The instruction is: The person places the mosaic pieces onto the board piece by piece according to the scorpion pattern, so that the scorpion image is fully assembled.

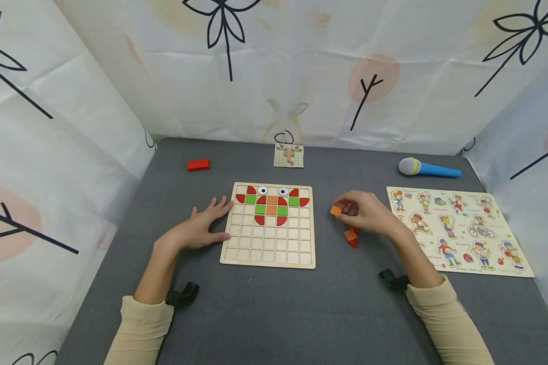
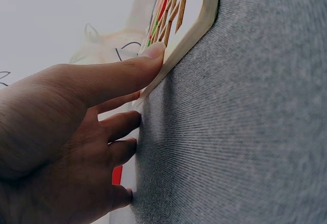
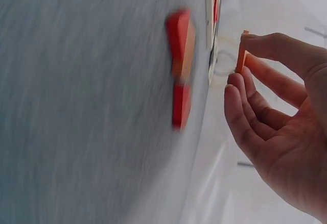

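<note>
A wooden grid board (image 1: 274, 246) lies mid-table, with red, green and orange tiles and two eye pieces set in its upper rows. Spread fingers and thumb of my left hand (image 1: 201, 223) rest against the board's left edge; the left wrist view shows the thumb (image 2: 148, 58) touching the rim. To the right of the board, my right hand (image 1: 367, 213) pinches an orange square tile (image 1: 335, 210) between thumb and fingers, lifted off the cloth in the right wrist view. Just below that hand lie a loose orange tile (image 1: 350, 234) and red pieces (image 1: 353, 243).
A small pattern card (image 1: 288, 155) stands behind the board. At the back left is a red block (image 1: 198, 165). A blue toy microphone (image 1: 431, 168) lies at the back right, above a picture puzzle board (image 1: 475, 230). Patterned white cloth surrounds the grey table.
</note>
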Motion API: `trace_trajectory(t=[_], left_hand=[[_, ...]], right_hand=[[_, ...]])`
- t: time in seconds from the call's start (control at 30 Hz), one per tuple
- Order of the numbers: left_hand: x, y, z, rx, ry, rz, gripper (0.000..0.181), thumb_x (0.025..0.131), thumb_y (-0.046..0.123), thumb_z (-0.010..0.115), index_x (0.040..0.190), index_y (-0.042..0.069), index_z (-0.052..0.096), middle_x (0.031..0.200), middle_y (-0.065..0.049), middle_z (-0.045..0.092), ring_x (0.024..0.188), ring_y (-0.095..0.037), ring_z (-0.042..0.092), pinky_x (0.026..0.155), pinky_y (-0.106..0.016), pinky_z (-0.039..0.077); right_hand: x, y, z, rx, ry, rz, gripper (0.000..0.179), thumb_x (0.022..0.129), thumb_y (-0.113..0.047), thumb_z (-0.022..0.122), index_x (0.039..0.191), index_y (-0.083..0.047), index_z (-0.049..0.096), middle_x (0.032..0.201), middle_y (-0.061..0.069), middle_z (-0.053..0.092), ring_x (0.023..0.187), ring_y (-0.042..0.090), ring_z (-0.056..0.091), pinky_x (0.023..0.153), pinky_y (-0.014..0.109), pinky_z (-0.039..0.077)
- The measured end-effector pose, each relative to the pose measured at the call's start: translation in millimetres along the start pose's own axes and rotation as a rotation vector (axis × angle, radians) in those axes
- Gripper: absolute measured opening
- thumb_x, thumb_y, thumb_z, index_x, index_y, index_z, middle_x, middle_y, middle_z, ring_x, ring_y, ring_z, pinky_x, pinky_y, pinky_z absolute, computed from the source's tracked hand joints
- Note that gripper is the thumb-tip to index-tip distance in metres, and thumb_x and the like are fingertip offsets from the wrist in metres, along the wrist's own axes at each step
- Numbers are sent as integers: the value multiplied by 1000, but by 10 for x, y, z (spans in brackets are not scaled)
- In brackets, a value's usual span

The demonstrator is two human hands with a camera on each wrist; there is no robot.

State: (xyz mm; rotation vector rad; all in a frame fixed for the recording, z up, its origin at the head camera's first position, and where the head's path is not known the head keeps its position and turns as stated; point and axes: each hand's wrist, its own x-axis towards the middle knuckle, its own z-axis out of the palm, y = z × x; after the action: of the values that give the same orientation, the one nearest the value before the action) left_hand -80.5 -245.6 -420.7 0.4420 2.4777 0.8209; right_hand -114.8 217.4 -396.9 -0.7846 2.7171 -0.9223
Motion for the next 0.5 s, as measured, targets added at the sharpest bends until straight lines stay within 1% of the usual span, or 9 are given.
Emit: trace_trajectory(t=[0.23,0.3,0.5], left_hand=[[-1,4,3,4,4,1,95,102,32,77,176,14,19,183,-21,6,171,-48,-1,128,-82,-6],[0,8,3,7,7,-1,95,102,32,77,175,14,19,183,-21,7,171,-48,-1,128,-82,-6],[4,20,-2,13,8,-10,95,102,32,77,175,13,19,183,-21,8,171,-48,0,128,-82,-5]], right_hand=[[140,-262,196,87,-29,-93,31,94,-7,84,123,-2,77,104,9,78,92,19,73,82,42,65],[199,-338,253,100,-41,-117,31,93,-8,84,123,-2,77,104,9,78,92,19,74,82,41,65],[419,-553,411,94,-106,-149,30,94,-12,84,122,-3,78,103,7,79,92,16,73,83,38,66]])
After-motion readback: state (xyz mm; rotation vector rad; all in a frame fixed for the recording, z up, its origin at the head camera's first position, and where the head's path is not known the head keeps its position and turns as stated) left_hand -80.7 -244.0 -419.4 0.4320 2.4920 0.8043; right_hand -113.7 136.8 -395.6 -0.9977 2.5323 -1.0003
